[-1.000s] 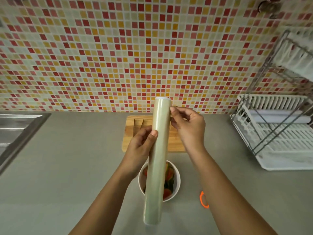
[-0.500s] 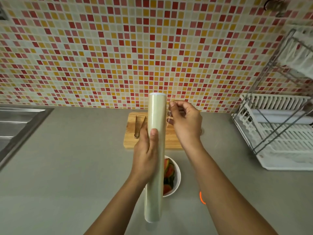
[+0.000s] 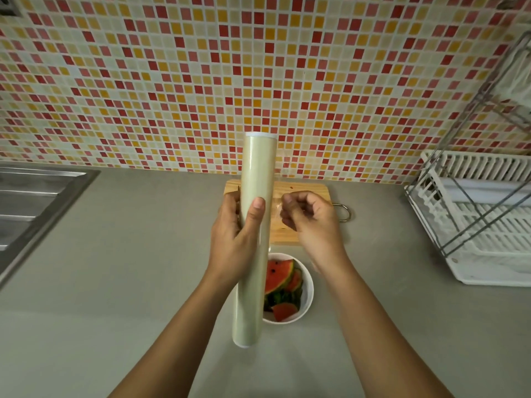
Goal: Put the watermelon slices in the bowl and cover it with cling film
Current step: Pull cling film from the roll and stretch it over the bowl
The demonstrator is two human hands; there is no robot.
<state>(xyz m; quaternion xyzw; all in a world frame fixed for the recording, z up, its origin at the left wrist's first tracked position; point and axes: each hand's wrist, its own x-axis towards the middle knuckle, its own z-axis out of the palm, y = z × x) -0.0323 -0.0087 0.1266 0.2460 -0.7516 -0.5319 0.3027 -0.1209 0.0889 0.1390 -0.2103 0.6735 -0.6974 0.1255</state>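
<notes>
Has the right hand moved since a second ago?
Yes. The right hand has dropped toward the person: its fingertips were level with the far edge of the cutting board, now they sit over its middle, just right of the cling film roll.

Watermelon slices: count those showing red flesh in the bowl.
3 slices: one at the bowl's far side, one just right of it, one at the near rim. The cling film roll hides part; more may be hidden.

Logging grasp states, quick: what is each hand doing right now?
Left hand: holding the cling film roll.
Right hand: pinching the loose film edge beside the roll.
</notes>
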